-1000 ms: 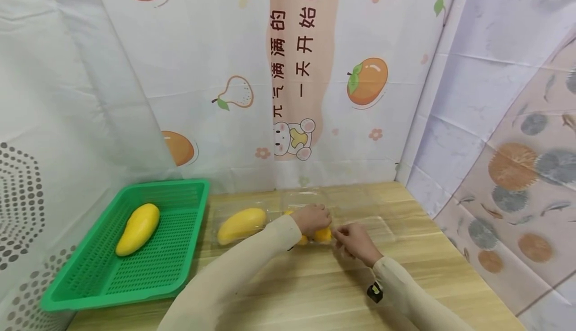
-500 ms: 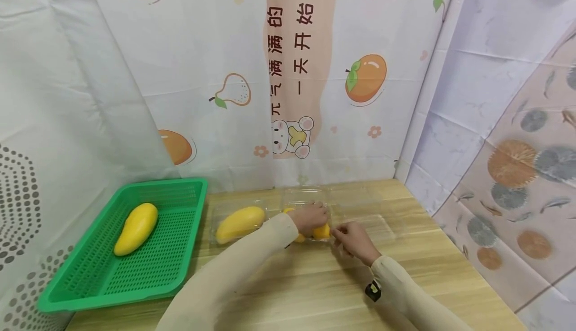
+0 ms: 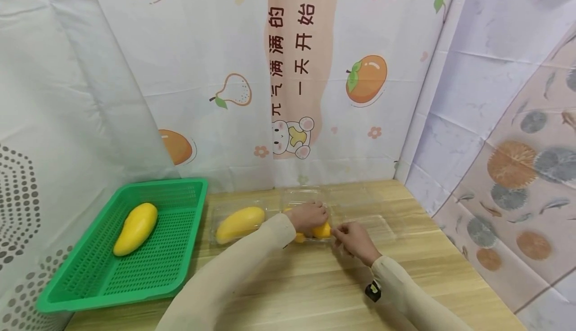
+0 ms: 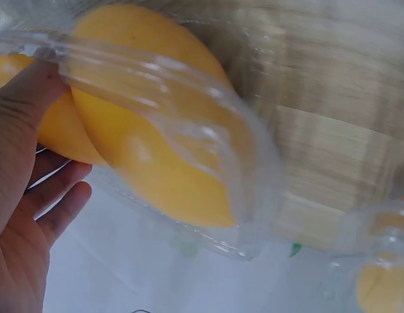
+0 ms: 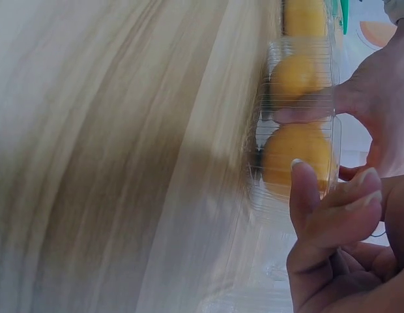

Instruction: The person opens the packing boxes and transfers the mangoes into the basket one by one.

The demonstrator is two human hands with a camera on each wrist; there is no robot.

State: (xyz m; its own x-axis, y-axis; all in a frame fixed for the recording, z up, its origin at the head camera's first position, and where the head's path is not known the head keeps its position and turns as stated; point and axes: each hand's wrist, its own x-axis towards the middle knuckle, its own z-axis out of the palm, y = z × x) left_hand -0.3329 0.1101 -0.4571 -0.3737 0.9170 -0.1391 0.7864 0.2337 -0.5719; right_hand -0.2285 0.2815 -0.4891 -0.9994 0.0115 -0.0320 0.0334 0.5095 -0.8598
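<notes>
In the head view, my left hand [image 3: 308,217] reaches down into the middle clear plastic box [image 4: 260,176]. Its thumb lies inside, between two yellow mangoes, and the hand grips one mango [image 4: 62,130]. The other mango [image 4: 150,163] lies tilted across it; its far end shows at the box's right side in the head view. My right hand [image 3: 357,242] is at the box's front right corner. Seen from the right wrist, its thumb and index finger pinch the box wall, close to the nearer mango [image 5: 296,160]. The gripped mango is partly hidden by my left hand.
A green basket [image 3: 191,266] at left holds one mango [image 3: 136,229]. Left of the middle box, another clear box holds a mango [image 3: 240,225]. To the right lies a third clear box [image 3: 382,228]. Patterned curtains [image 3: 202,36] wall the wooden table [image 3: 288,291] behind and at both sides.
The left hand has shifted very slightly within the box. The right hand stays at the box's corner. The head view has moved a little.
</notes>
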